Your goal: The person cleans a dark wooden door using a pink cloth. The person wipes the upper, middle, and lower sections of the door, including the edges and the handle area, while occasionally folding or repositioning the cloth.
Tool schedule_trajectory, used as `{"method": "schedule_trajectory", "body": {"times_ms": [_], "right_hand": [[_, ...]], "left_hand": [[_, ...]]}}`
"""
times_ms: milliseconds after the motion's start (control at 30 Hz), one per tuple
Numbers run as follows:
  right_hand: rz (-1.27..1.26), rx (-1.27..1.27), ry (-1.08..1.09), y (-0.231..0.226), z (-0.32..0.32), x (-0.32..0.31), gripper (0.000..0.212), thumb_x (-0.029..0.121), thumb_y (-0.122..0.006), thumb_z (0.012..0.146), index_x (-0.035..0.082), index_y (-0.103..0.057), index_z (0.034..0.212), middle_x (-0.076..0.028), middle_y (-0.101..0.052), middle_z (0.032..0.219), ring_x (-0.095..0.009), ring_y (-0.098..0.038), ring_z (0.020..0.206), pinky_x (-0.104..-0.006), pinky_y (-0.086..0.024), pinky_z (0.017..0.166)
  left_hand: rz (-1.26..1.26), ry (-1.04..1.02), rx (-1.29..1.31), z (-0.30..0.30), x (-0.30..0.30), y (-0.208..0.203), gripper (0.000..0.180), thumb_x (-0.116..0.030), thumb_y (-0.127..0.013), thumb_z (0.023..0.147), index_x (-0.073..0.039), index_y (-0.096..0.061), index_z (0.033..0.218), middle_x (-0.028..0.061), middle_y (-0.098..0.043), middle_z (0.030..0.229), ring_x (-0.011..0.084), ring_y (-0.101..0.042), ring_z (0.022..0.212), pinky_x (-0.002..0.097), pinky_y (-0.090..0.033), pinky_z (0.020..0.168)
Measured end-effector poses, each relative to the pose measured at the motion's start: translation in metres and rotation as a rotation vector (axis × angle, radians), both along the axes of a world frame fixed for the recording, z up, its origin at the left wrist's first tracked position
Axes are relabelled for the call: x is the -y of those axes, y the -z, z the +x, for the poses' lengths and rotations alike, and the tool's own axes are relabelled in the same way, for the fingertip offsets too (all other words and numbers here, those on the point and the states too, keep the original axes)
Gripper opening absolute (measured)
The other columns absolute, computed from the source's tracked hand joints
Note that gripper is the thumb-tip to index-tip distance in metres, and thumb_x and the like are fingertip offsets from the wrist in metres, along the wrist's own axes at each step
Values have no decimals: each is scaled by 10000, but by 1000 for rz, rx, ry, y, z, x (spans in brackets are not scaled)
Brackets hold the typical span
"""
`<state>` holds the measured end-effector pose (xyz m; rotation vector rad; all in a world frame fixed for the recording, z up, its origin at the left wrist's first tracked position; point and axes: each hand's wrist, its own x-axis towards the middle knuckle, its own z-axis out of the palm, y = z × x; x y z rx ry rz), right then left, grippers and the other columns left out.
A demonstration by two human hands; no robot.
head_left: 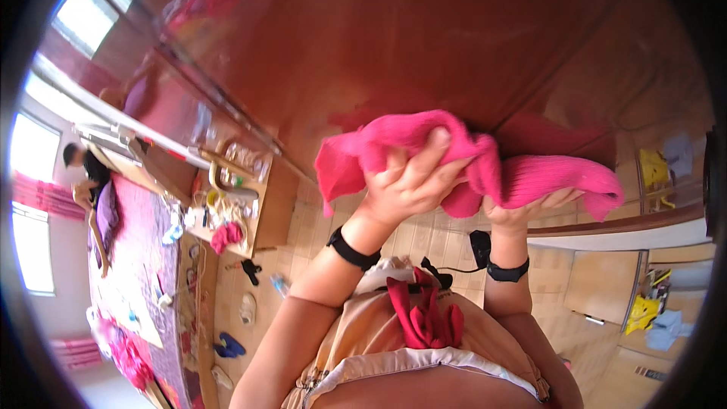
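Observation:
Both hands are raised in front of a glossy reddish-brown panel (363, 38). Between them is a bunched pink ribbed cloth (538, 178), apparently knitted. My left hand (416, 182) has its fingers bent over the cloth's left part. My right hand (522, 212) grips from below, its fingers partly covered by a rolled fold that stretches right. The cloth is close to the panel, which mirrors its pink; contact cannot be made out. Against my tan clothing (341, 333) hangs a dark red cloth (424, 314).
Left, a wooden desk (269, 208) holds clutter and a pink cloth (227, 237). Beyond it, a person (95, 170) is by a bed (140, 257) with a purple cover. Shoes (248, 308) lie on the tiled floor (303, 250). Low right, open shelving (640, 288) holds a yellow bag (642, 314).

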<state>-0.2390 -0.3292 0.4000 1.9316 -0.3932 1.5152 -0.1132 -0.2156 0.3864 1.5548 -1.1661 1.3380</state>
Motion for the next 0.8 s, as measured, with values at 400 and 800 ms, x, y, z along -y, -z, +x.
{"method": "schedule_trajectory", "body": {"times_ms": [400, 800], "right_hand": [[57, 120, 4, 22, -5, -2, 601, 571, -422, 846, 221, -389, 1333, -72, -275, 1453, -381, -174, 1352, -637, -60, 1051], [378, -4, 0, 47, -33, -44, 343, 406, -678, 691, 314, -628, 1017, 96, -524, 1218, -233, -400, 1238, -527, -171, 1065]], "left_hand": [[153, 34, 58, 12, -7, 3, 422, -230, -552, 820, -139, -443, 1218, 144, -363, 1336, 333, -303, 1111, 468, -251, 952], [221, 140, 113, -17, -24, 5, 463, -164, -466, 903, -36, -383, 1341, 278, -215, 1434, 518, -113, 1317, 586, -138, 1034]]}}
